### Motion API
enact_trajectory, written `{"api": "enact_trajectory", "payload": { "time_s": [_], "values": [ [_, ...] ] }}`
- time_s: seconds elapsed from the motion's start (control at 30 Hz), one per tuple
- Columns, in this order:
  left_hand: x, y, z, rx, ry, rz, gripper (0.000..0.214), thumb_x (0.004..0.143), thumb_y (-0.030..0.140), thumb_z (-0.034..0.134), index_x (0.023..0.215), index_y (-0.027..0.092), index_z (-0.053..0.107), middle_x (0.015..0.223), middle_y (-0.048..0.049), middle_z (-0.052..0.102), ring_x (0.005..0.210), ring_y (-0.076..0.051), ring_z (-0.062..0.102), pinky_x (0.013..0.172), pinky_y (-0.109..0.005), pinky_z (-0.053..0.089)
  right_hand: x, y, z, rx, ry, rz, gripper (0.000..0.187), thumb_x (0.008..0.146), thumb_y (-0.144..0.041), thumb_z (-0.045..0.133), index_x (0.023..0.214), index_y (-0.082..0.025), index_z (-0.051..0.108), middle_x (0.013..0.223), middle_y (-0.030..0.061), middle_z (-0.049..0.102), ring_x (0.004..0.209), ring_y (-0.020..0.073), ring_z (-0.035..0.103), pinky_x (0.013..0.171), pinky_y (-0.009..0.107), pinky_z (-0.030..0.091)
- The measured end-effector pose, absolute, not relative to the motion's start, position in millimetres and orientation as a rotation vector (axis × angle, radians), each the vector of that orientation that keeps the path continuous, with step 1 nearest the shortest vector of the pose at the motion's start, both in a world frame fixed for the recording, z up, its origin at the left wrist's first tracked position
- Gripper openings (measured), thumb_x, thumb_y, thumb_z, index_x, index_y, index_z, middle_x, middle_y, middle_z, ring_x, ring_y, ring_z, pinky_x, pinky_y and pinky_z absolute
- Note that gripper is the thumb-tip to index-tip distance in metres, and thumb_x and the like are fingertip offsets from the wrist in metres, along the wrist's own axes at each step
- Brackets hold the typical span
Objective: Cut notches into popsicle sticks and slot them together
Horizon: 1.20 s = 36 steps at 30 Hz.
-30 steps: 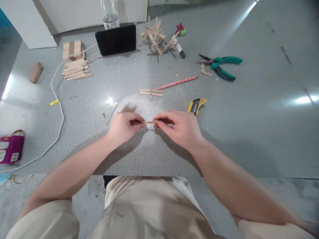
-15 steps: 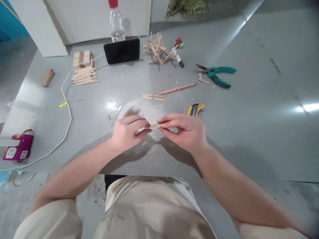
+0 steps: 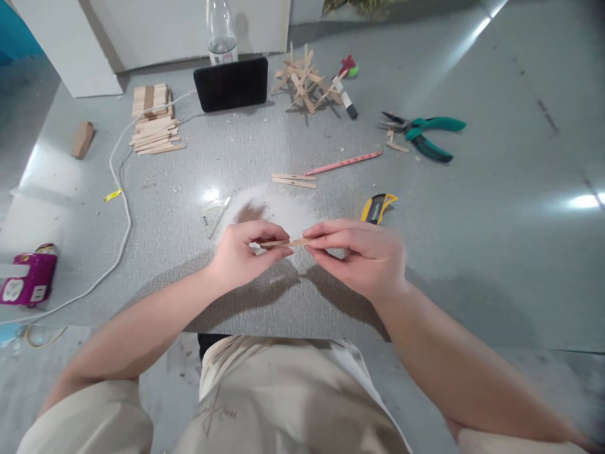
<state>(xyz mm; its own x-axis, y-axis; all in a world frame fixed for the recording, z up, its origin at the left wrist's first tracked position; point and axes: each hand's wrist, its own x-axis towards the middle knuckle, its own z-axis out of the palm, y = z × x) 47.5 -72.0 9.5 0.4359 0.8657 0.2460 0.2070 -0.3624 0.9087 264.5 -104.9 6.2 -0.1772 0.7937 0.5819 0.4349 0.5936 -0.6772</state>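
Observation:
Both hands meet above the near middle of a grey table (image 3: 472, 239). My left hand (image 3: 243, 252) and my right hand (image 3: 363, 255) each pinch one end of a thin wooden stick (image 3: 286, 243), held level between them. Two more loose sticks (image 3: 293, 181) lie just beyond the hands. A pink pencil (image 3: 343, 162) lies past those. A yellow utility knife (image 3: 377, 207) rests close to my right hand's knuckles.
A stack of sticks (image 3: 152, 120), a dark phone (image 3: 231, 83) leaning on a bottle (image 3: 221, 34), a stick structure (image 3: 305, 80), a marker (image 3: 347, 103) and green pliers (image 3: 425, 133) sit further back. A white cable (image 3: 118, 208) runs to a purple socket block (image 3: 26, 284) at left.
The hands have shifted slightly right and the stick has turned flatter between the fingers. The camera has tilted, so the table items sit a little differently in view.

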Motion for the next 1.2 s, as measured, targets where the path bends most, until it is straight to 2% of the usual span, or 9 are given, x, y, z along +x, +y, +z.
{"api": "enact_trajectory", "payload": {
  "time_s": [0.1, 0.23, 0.4, 0.53, 0.7, 0.83, 1.0, 1.2],
  "values": [
    [49.3, -73.8, 9.2, 1.653, 0.958, 0.888, 0.01, 0.08, 0.024, 0.077, 0.084, 0.017, 0.072, 0.082, -0.0038, 0.076, 0.069, -0.012, 0.07, 0.068, -0.025, 0.061, 263.3, -106.8, 8.3, -1.054, -1.811, 0.468, 0.016, 0.086, -0.016, 0.073, 0.086, -0.032, 0.074, 0.095, -0.0013, 0.081, 0.082, 0.0197, 0.079, 0.076, 0.034, 0.067],
    [50.1, -75.4, 10.3, 1.668, 0.988, 0.9, 0.01, 0.079, 0.024, 0.077, 0.084, 0.018, 0.071, 0.081, -0.0024, 0.076, 0.07, -0.013, 0.071, 0.069, -0.026, 0.061, 263.2, -107.3, 8.9, -1.048, -1.805, 0.47, 0.018, 0.086, -0.015, 0.073, 0.086, -0.033, 0.074, 0.094, -0.0017, 0.081, 0.08, 0.0197, 0.078, 0.074, 0.035, 0.066],
    [49.3, -76.8, 9.9, 1.975, 0.959, 1.047, 0.004, 0.085, 0.02, 0.075, 0.082, 0.019, 0.072, 0.078, -0.0005, 0.075, 0.072, -0.012, 0.071, 0.067, -0.024, 0.058, 261.6, -107.0, 5.0, -1.026, -1.831, 0.496, 0.02, 0.084, -0.014, 0.075, 0.091, -0.032, 0.072, 0.092, -0.0023, 0.08, 0.081, 0.0187, 0.078, 0.076, 0.032, 0.064],
    [44.9, -77.5, 6.1, 2.369, 0.844, 1.225, 0.009, 0.09, 0.017, 0.067, 0.083, 0.022, 0.071, 0.085, -0.0001, 0.079, 0.074, -0.012, 0.074, 0.068, -0.024, 0.058, 258.7, -107.3, 5.1, -1.008, -1.891, 0.427, 0.022, 0.087, -0.014, 0.072, 0.1, -0.032, 0.072, 0.092, -0.0013, 0.08, 0.08, 0.0179, 0.077, 0.074, 0.031, 0.063],
    [39.5, -79.0, 7.5, 2.604, 0.755, 1.316, 0.011, 0.088, 0.012, 0.07, 0.087, 0.022, 0.067, 0.088, 0.0023, 0.08, 0.073, -0.011, 0.075, 0.069, -0.023, 0.058, 260.5, -108.6, 8.2, -0.97, -1.946, 0.42, 0.018, 0.09, -0.016, 0.068, 0.093, -0.032, 0.074, 0.098, -0.0004, 0.08, 0.081, 0.0164, 0.076, 0.075, 0.03, 0.063],
    [42.3, -78.2, 11.4, 2.376, 0.77, 1.202, 0.009, 0.088, 0.026, 0.075, 0.092, 0.021, 0.069, 0.089, -0.0023, 0.079, 0.078, -0.013, 0.075, 0.071, -0.023, 0.061, 264.0, -108.8, 8.9, -0.956, -1.927, 0.429, 0.021, 0.091, -0.014, 0.068, 0.092, -0.033, 0.074, 0.096, -0.0008, 0.08, 0.081, 0.0172, 0.076, 0.075, 0.033, 0.064],
    [45.7, -74.5, 13.5, 1.955, 0.88, 0.924, 0.006, 0.089, 0.018, 0.068, 0.09, 0.018, 0.074, 0.085, -0.0027, 0.078, 0.073, -0.011, 0.072, 0.066, -0.02, 0.059, 265.0, -107.1, 9.0, -0.99, -1.915, 0.443, 0.024, 0.09, -0.012, 0.068, 0.094, -0.035, 0.074, 0.096, -0.0011, 0.079, 0.082, 0.0176, 0.077, 0.079, 0.033, 0.064],
    [46.9, -72.2, 8.5, 1.518, 0.971, 0.633, 0.015, 0.086, 0.029, 0.07, 0.094, 0.016, 0.074, 0.081, -0.006, 0.077, 0.071, -0.016, 0.073, 0.068, -0.028, 0.062, 258.7, -104.8, 4.1, -1.099, -1.863, 0.501, 0.016, 0.089, -0.016, 0.069, 0.093, -0.032, 0.073, 0.094, -0.0007, 0.079, 0.084, 0.0189, 0.077, 0.079, 0.033, 0.063]
  ]
}}
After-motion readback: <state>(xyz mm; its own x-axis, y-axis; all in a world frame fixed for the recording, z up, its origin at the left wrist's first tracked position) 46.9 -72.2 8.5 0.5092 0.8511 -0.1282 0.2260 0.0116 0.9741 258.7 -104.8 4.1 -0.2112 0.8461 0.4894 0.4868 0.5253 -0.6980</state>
